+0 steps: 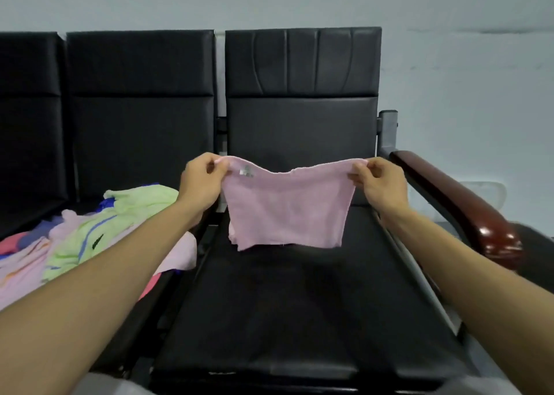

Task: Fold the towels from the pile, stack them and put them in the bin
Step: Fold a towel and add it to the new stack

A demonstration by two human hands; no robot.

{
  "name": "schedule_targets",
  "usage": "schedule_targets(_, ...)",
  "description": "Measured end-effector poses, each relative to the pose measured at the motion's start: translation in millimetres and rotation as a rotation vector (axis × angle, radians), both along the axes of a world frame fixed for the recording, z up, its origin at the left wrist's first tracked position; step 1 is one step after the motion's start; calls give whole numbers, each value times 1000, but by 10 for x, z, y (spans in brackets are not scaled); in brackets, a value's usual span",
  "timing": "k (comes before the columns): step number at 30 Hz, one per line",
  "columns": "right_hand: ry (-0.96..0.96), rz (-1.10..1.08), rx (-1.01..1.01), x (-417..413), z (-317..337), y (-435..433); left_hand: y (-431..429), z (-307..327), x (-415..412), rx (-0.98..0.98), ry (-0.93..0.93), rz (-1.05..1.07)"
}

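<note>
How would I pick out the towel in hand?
Take the rightmost black seat, beside the wooden armrest. Above it hangs a pink towel, pinched by left hand and right hand. It alone is held up; the pile lies on the next seat.

pink towel (284, 211): doubled, hanging by top corners above seat (284, 304) | towel pile (90, 232): jumbled, multicoloured, to its left

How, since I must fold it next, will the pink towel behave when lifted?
Probably floppy: the towel sags between the left hand and right hand. Likely light: mere pinches at two corners hold it up.
</note>
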State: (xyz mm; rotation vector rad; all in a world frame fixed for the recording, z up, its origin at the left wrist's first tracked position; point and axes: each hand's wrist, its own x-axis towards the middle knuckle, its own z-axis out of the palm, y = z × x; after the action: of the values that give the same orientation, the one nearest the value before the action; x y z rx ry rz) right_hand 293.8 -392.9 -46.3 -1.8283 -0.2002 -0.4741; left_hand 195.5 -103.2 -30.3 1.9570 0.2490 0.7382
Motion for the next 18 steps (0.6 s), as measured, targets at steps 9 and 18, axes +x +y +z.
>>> schedule_targets(9, 83, 174, -151, -542, 13, -310, -46, -161, -570, 257, 179, -104)
schedule_targets(18, 677, 531, -606, -969, -644, -512, -83, -865, -941, 360, 677, -255)
